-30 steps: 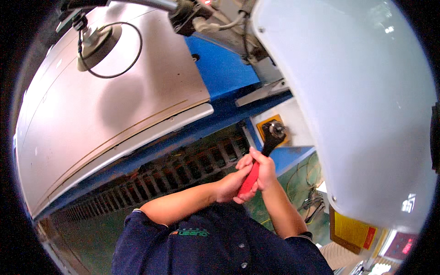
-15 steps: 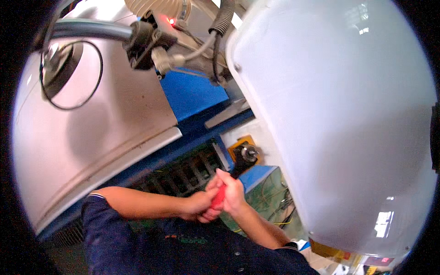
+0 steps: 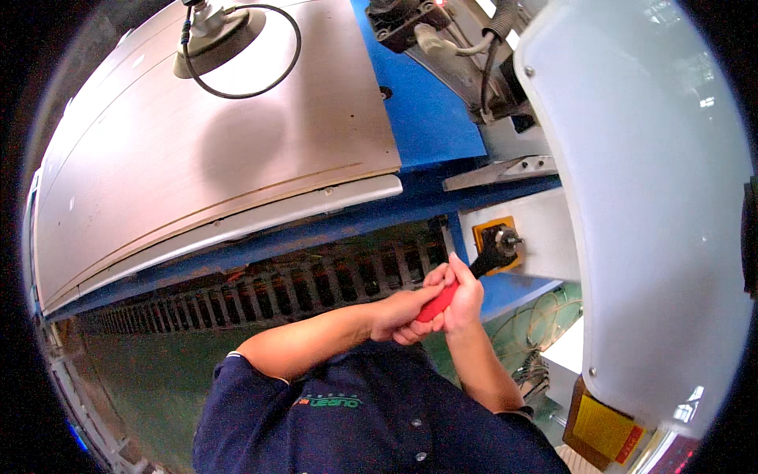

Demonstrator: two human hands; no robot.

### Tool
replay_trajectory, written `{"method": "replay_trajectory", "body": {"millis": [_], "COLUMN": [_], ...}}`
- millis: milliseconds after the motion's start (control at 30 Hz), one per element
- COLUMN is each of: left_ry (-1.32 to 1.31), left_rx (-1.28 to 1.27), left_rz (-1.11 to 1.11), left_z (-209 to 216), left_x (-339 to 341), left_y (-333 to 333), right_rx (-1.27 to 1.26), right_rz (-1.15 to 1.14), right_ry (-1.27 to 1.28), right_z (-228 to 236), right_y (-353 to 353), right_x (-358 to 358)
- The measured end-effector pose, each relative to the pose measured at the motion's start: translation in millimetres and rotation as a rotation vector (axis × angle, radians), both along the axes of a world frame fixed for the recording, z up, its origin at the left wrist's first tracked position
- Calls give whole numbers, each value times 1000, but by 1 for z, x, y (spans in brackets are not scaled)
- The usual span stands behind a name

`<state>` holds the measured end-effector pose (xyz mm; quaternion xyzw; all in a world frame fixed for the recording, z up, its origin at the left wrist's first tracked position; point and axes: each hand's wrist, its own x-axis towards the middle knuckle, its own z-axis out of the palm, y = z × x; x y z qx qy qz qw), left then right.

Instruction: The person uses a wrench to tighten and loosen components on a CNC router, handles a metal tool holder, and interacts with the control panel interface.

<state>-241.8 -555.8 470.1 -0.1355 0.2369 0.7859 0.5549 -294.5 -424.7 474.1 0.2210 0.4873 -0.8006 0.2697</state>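
Both of my hands are wrapped round the red grip of a black lever. My left hand closes on it from the left, and my right hand from the right with its thumb pointing up along it. The lever's black arm slants up to a round metal hub on a yellow plate. My fingers hide much of the grip.
A large pale panel lies on the blue machine table at the left. Above it hangs a suction cup. A slatted black rack runs underneath. On the right stands a big translucent cover. Cables hang below.
The view has turned and shifted, so the machine and my hands appear farther right. Both hands keep the same grip on the red-gripped lever.
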Motion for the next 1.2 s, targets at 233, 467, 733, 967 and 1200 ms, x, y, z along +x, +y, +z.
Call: {"method": "replay_trajectory", "body": {"millis": [233, 467, 733, 967, 1200], "left_ry": [-100, -108, 75, 258, 351], "left_rx": [8, -5, -128, -238, -390], "left_rz": [-110, -178, 35, 193, 222], "left_z": [-24, 12, -7, -10, -3], "left_x": [6, -4, 18, 29, 37], "left_y": [28, 6, -3, 12, 22], "right_rx": [26, 67, -159, -228, -272], "right_rz": [-112, -78, 40, 40, 20], "right_ry": [-62, -222, 4, -8, 37], "right_z": [-12, 7, -18, -22, -26], "right_y": [25, 11, 7, 13, 18], "right_x": [13, 9, 17, 20, 20]}}
